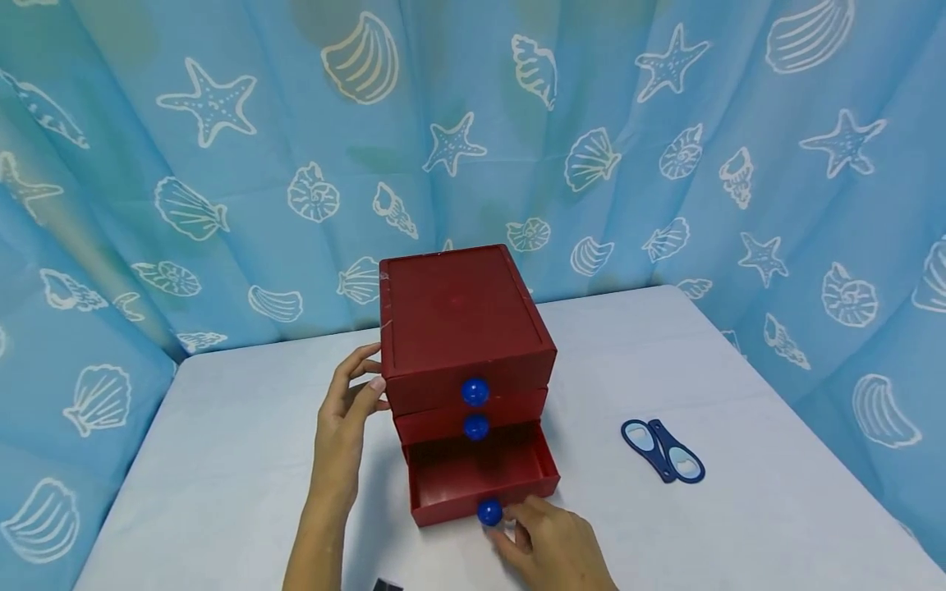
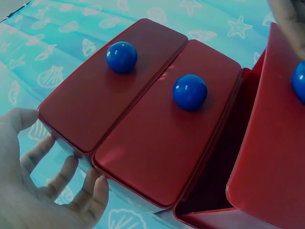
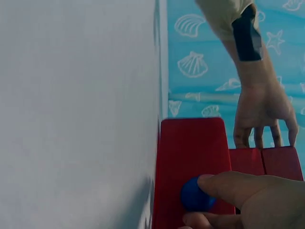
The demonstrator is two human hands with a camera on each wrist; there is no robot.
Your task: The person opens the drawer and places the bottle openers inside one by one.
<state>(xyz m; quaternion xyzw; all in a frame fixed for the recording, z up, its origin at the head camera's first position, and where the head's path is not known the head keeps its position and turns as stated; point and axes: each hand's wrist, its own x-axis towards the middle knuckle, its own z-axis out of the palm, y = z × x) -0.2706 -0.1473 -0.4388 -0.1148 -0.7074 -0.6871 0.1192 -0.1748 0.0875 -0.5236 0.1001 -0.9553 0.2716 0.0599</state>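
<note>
A dark red three-drawer cabinet [image 1: 461, 308] stands on the white table, each drawer front bearing a round blue knob. Its bottom drawer [image 1: 480, 472] is pulled out and shows its red floor; the two drawers above are in. My left hand [image 1: 347, 410] rests against the cabinet's left side, thumb near the front edge and fingers spread along the side, as the left wrist view shows. At the bottom drawer, my right hand [image 1: 554, 542] pinches the blue knob [image 3: 194, 195] between thumb and fingers.
Dark blue folded scissors [image 1: 663, 451] with pale blue inserts lie on the white table [image 1: 739, 509] to the cabinet's right. A blue curtain [image 1: 458, 90] with white shells and starfish hangs behind. A small black object [image 1: 387, 585] shows at the bottom edge.
</note>
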